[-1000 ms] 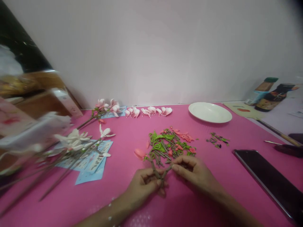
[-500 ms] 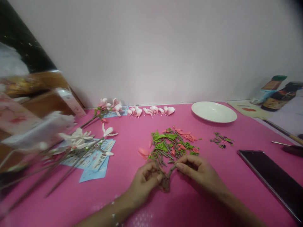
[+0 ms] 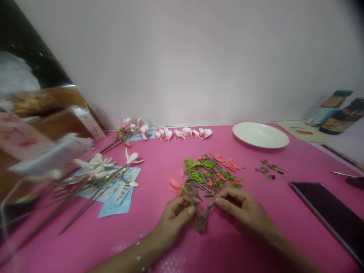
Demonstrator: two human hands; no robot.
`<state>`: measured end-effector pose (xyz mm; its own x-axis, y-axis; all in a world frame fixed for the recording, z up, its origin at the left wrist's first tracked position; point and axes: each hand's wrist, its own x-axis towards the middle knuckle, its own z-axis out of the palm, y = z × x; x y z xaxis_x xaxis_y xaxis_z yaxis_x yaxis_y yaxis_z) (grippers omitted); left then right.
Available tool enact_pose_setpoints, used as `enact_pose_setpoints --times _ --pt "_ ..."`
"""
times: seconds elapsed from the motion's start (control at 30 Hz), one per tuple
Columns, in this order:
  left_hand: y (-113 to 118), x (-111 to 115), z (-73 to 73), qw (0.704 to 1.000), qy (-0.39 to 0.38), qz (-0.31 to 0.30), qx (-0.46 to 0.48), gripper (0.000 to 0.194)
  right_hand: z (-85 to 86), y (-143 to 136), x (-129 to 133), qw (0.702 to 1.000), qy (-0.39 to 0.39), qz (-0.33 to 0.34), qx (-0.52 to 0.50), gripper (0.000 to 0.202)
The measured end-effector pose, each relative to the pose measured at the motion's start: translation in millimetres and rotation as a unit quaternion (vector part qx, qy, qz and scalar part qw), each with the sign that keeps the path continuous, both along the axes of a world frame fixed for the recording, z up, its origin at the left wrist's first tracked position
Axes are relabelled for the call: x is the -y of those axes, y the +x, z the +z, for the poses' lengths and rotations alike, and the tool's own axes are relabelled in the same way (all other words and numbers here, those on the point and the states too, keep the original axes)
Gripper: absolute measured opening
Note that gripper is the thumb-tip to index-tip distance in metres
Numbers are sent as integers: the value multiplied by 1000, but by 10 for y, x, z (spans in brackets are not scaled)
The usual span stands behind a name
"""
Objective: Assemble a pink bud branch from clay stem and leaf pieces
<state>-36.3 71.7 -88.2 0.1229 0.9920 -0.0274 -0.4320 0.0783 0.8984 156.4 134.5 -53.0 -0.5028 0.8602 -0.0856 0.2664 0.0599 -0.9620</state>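
Between my two hands is a brown, forked toy branch piece [image 3: 202,224], its fork opening away from me. The fingers of my left hand [image 3: 179,213] are closed on its left arm. My right hand [image 3: 239,207] pinches the tip of its right arm between thumb and fingers. Just beyond the hands lies a pile of loose plastic parts [image 3: 209,174]: brown sticks, green rings and leaves, and coral-pink pieces. A pink petal piece [image 3: 175,184] rests at the pile's left edge.
Artificial white flowers [image 3: 98,165] lie on blue cards [image 3: 115,210] at left, with pink flowers [image 3: 136,127] behind. Pale pink petals [image 3: 186,132] line the wall. A white plate [image 3: 261,135], small dark parts [image 3: 270,169] and a phone [image 3: 327,216] are at right.
The forked branch piece has turned slightly between my hands, which stay closed on it. The whole scene has shifted a little to the right in view.
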Motion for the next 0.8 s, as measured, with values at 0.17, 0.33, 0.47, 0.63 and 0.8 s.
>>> enact_pose_setpoints --times 0.17,0.33,0.47,0.63,0.8 --pt "4 -3 5 1000 10 -11 14 21 19 26 -7 999 30 31 14 30" --pt "2 16 18 999 7 -42 -29 28 30 15 9 996 38 79 -9 29" --pt "22 37 47 996 10 -68 -64 32 20 -77 57 996 25 83 -10 30" --pt "40 40 72 988 40 -104 -107 35 -27 -156 103 999 20 50 0 26" --pt "37 38 57 986 41 -91 -130 32 -35 -142 92 999 24 25 -10 24"
